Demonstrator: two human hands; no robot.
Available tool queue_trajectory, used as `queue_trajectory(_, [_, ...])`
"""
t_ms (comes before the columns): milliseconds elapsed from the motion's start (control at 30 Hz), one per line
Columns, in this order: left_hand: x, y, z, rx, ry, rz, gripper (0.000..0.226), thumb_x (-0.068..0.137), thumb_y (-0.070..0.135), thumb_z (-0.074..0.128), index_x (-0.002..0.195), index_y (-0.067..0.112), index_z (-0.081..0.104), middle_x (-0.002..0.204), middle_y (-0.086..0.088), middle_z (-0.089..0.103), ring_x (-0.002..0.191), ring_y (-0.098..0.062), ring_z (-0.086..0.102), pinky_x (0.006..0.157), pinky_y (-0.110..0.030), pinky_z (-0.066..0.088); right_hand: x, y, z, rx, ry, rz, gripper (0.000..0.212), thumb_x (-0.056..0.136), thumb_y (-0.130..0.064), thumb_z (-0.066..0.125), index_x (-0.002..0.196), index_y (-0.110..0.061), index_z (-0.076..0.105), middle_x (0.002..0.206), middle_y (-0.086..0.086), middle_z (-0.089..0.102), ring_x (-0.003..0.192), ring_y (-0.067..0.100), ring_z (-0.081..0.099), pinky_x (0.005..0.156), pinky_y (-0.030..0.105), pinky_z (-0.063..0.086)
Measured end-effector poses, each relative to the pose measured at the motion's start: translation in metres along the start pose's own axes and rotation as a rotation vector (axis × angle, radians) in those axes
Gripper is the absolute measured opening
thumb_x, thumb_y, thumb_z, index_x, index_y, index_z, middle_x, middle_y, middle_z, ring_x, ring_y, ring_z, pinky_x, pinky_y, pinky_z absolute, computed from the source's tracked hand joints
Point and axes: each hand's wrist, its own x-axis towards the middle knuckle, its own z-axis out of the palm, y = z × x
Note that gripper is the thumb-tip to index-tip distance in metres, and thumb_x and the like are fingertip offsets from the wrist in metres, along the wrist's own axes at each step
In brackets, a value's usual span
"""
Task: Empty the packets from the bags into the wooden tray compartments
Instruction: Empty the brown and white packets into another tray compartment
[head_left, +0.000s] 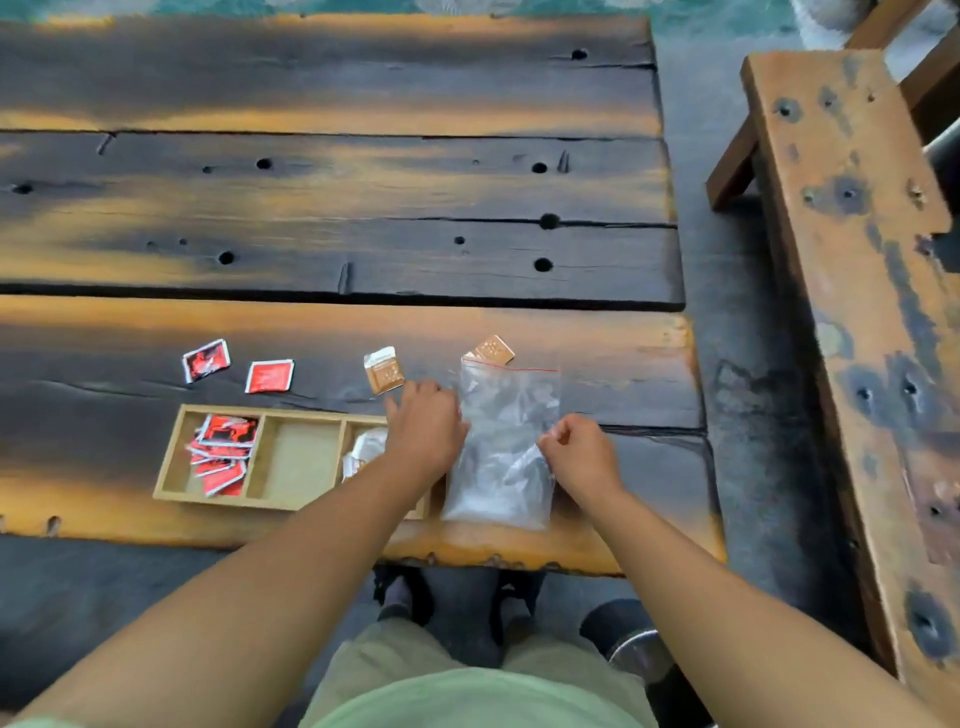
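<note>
A wooden tray (262, 457) with three compartments lies near the table's front edge. Its left compartment holds several red packets (223, 452), its middle one is bare, and its right one holds pale packets (363, 449) partly hidden by my left arm. A clear zip bag (506, 410) lies flat just right of the tray. My left hand (426, 428) rests at the bag's left edge with fingers curled; what it grips is hidden. My right hand (579, 454) pinches the bag's lower right side.
Two red packets (206, 359) (269, 375) lie loose on the table behind the tray. A brown packet (384, 370) lies behind my left hand, another brown packet (493, 351) at the bag's top. A wooden bench (852, 260) stands to the right.
</note>
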Motion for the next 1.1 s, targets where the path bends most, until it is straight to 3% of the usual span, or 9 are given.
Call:
queue_trajectory(133, [0.013, 0.003, 0.003, 0.018, -0.087, -0.057, 0.016, 0.091, 0.029, 0.058, 0.079, 0.022, 0.049, 0.08, 0.003, 0.059, 0.105, -0.025, 0.057, 0.113, -0.066, 0.01, 0.009, 0.0, 0.012, -0.033, 0.019, 0.064, 0.02, 0.091, -0.022, 0.059, 0.076, -0.015, 0.047, 0.074, 0.005, 0.057, 0.067, 0.022, 0.052, 0.058, 0.033, 0.037])
queue_trajectory(300, [0.023, 0.015, 0.006, -0.064, -0.113, -0.147, 0.007, 0.084, 0.021, 0.055, 0.083, 0.021, 0.048, 0.086, -0.001, 0.06, 0.09, -0.028, 0.058, 0.098, -0.052, 0.031, 0.015, -0.003, 0.02, 0.048, 0.043, 0.117, 0.025, 0.09, -0.019, 0.061, 0.074, -0.018, 0.043, 0.079, 0.003, 0.056, 0.074, 0.024, 0.055, 0.066, 0.036, 0.044])
queue_trajectory(433, [0.023, 0.015, 0.008, -0.065, -0.137, -0.239, 0.024, 0.081, 0.006, 0.052, 0.066, 0.02, 0.039, 0.072, 0.0, 0.052, 0.079, -0.026, 0.049, 0.087, -0.045, 0.028, 0.013, -0.007, 0.027, 0.125, 0.03, 0.093, 0.027, 0.092, -0.019, 0.06, 0.074, -0.02, 0.04, 0.077, 0.0, 0.052, 0.072, 0.021, 0.052, 0.065, 0.036, 0.043])
queue_trajectory(533, [0.026, 0.01, 0.015, -0.109, -0.095, -0.251, 0.024, 0.079, 0.006, 0.052, 0.063, 0.019, 0.041, 0.066, 0.0, 0.051, 0.078, -0.028, 0.05, 0.084, -0.044, 0.025, 0.008, -0.009, 0.032, 0.181, 0.035, 0.083, 0.019, 0.094, -0.021, 0.055, 0.079, -0.018, 0.043, 0.079, -0.001, 0.051, 0.069, 0.017, 0.048, 0.059, 0.032, 0.038])
queue_trajectory(633, [0.025, 0.006, 0.022, -0.214, -0.047, -0.191, 0.021, 0.083, 0.008, 0.048, 0.067, 0.021, 0.043, 0.065, 0.003, 0.051, 0.077, -0.027, 0.051, 0.089, -0.043, 0.032, 0.008, -0.008, 0.032, 0.226, 0.035, 0.101, 0.006, 0.093, -0.014, 0.053, 0.089, -0.015, 0.049, 0.085, -0.001, 0.054, 0.074, 0.017, 0.051, 0.058, 0.031, 0.039])
queue_trajectory(800, [0.015, 0.015, 0.027, -0.505, -0.012, -0.064, 0.009, 0.081, 0.005, 0.054, 0.078, 0.014, 0.054, 0.072, -0.004, 0.063, 0.072, -0.027, 0.06, 0.065, -0.042, 0.048, 0.008, 0.006, 0.016, 0.348, 0.031, 0.193, 0.012, 0.089, -0.006, 0.055, 0.097, -0.014, 0.053, 0.09, -0.001, 0.055, 0.07, 0.014, 0.051, 0.055, 0.028, 0.039])
queue_trajectory(967, [0.007, 0.053, 0.033, -0.624, -0.038, 0.003, 0.008, 0.084, 0.005, 0.06, 0.081, 0.011, 0.056, 0.074, -0.004, 0.062, 0.069, -0.021, 0.057, 0.062, -0.037, 0.047, 0.007, 0.03, -0.021, 0.411, 0.115, 0.216, 0.012, 0.087, -0.005, 0.057, 0.09, -0.016, 0.056, 0.093, 0.007, 0.062, 0.074, 0.019, 0.054, 0.06, 0.03, 0.042])
queue_trajectory(1100, [0.003, 0.081, 0.04, -0.713, -0.065, -0.01, 0.012, 0.084, 0.002, 0.06, 0.078, 0.011, 0.055, 0.073, 0.0, 0.058, 0.067, -0.015, 0.053, 0.059, -0.03, 0.043, 0.004, 0.051, -0.046, 0.414, 0.132, 0.212, 0.012, 0.089, -0.006, 0.059, 0.097, -0.014, 0.058, 0.096, 0.007, 0.064, 0.078, 0.021, 0.058, 0.064, 0.033, 0.047])
